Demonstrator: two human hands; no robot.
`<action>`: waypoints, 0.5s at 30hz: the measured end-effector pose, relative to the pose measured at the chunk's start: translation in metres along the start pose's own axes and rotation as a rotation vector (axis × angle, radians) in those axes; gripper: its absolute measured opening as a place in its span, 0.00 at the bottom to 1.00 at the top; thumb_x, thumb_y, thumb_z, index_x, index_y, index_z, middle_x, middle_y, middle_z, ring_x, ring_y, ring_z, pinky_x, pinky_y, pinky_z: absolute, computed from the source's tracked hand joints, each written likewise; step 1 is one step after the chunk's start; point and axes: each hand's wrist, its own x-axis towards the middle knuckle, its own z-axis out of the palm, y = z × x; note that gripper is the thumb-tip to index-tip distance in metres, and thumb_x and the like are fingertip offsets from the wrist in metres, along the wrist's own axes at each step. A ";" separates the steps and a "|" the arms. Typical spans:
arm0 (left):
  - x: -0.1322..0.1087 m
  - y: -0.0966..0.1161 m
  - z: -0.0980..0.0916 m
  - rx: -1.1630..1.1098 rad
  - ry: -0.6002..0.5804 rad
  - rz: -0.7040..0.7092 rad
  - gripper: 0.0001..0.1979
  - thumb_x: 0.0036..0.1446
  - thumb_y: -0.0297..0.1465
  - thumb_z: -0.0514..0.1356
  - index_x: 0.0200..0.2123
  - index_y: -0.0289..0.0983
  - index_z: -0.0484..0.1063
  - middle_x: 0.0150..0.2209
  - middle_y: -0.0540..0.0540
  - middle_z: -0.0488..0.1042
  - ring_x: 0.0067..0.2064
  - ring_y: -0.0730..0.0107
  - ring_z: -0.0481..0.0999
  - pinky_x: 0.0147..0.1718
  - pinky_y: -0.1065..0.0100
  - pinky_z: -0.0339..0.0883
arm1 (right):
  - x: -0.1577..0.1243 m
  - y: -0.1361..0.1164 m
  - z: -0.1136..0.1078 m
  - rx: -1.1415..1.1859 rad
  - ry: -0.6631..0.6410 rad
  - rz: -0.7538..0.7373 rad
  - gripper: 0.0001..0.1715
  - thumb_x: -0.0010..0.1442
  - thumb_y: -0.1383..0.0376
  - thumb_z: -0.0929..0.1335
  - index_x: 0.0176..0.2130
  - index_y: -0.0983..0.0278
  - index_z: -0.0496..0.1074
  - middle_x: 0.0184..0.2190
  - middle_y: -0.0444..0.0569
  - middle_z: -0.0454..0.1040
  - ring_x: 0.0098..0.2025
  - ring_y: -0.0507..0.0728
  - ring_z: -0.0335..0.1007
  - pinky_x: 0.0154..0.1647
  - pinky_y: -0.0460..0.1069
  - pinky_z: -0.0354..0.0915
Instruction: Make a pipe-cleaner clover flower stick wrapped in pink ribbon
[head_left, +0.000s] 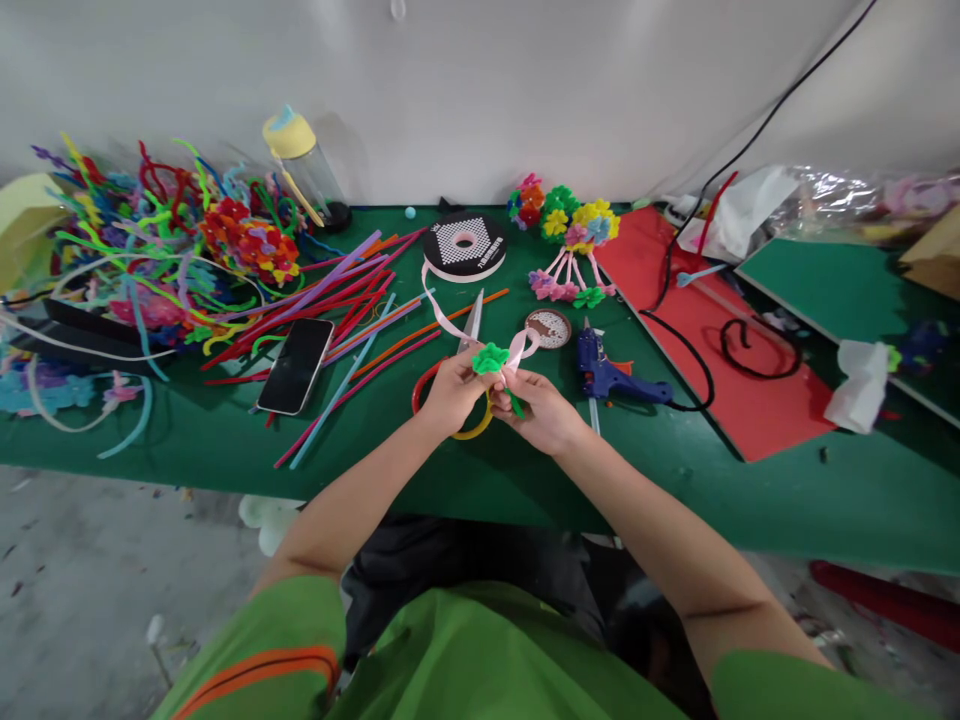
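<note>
Between my two hands, above the front of the green table, is a green pipe-cleaner flower (490, 358). My left hand (454, 388) pinches it from the left. A pale pink ribbon (523, 350) loops up beside the flower, and my right hand (541, 408) has its fingers closed on it near the green stem. The ribbon seems to run back to a black-and-white spool (465, 245). Below my hands lie scissors (474, 432) with red and yellow handles, their blades pointing away and partly hidden by my left hand.
A blue glue gun (611, 375) rests to the right, its black cord crossing a red board (697, 350). Left are a phone (296, 366), loose pipe cleaners (367, 345) and a colourful heap (150, 250). Finished flowers (574, 235) and a bottle (304, 165) stand behind.
</note>
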 end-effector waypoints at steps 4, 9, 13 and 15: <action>0.001 0.000 0.001 0.043 0.049 0.013 0.07 0.47 0.32 0.64 0.27 0.35 0.69 0.25 0.52 0.69 0.28 0.78 0.69 0.31 0.71 0.66 | 0.001 0.001 0.002 -0.062 0.132 -0.101 0.18 0.39 0.56 0.75 0.21 0.66 0.70 0.16 0.40 0.63 0.20 0.45 0.55 0.23 0.43 0.53; -0.001 0.004 0.003 0.136 0.092 0.031 0.09 0.47 0.35 0.64 0.26 0.35 0.70 0.25 0.51 0.67 0.30 0.76 0.67 0.32 0.71 0.64 | 0.005 0.008 0.001 -0.260 0.280 -0.380 0.17 0.44 0.54 0.72 0.22 0.65 0.69 0.16 0.39 0.61 0.19 0.46 0.52 0.21 0.45 0.50; -0.003 0.007 0.005 0.156 0.104 0.039 0.11 0.45 0.35 0.65 0.26 0.34 0.69 0.25 0.52 0.67 0.29 0.77 0.67 0.30 0.72 0.62 | 0.002 0.010 0.001 -0.561 0.352 -0.547 0.17 0.50 0.54 0.68 0.22 0.65 0.66 0.17 0.40 0.61 0.21 0.47 0.52 0.22 0.45 0.50; -0.004 0.008 0.005 0.169 0.113 0.051 0.11 0.45 0.36 0.65 0.26 0.34 0.69 0.25 0.52 0.66 0.29 0.77 0.66 0.30 0.72 0.63 | -0.001 0.008 0.002 -0.675 0.359 -0.568 0.18 0.51 0.54 0.67 0.21 0.65 0.66 0.17 0.41 0.61 0.21 0.47 0.52 0.21 0.45 0.49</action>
